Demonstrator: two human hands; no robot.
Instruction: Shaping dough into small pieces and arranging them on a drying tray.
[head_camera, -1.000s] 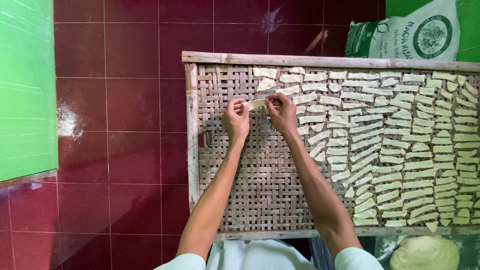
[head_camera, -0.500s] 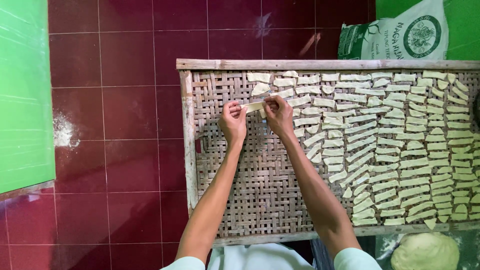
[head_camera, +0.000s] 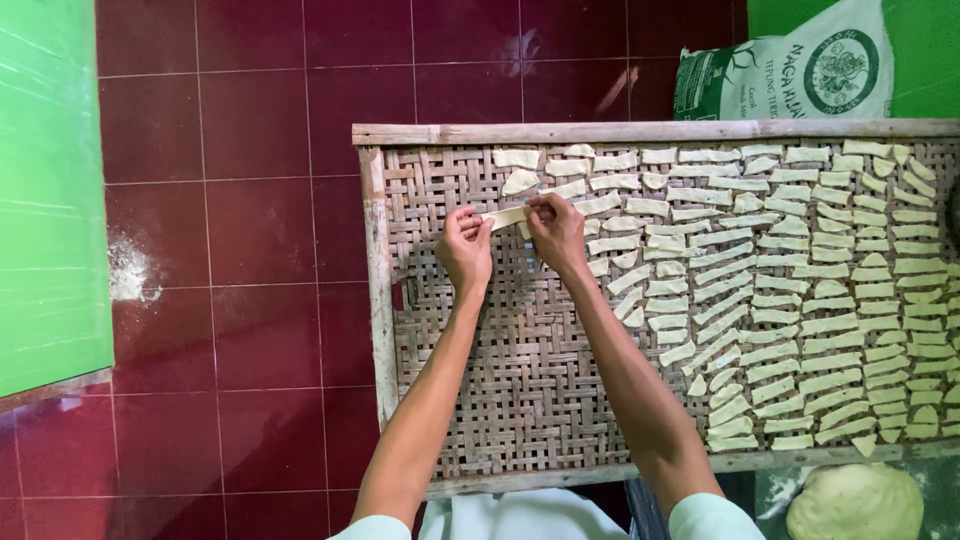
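Head view: left hand (head_camera: 466, 245) and right hand (head_camera: 556, 228) each pinch one dough strip (head_camera: 506, 217) by its ends, above woven tray (head_camera: 480, 380).

Both my bare forearms reach forward and angle toward each other. My left hand (head_camera: 466, 248) and right hand (head_camera: 556, 228) sit close together, knuckles up, fingers (head_camera: 541, 205) curled and pinched at the tips, wrists nearly straight.

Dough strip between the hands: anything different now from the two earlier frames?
Nothing has visibly changed. Both the left hand and right hand still pinch the dough strip over the woven bamboo tray; the rows of laid strips look the same.
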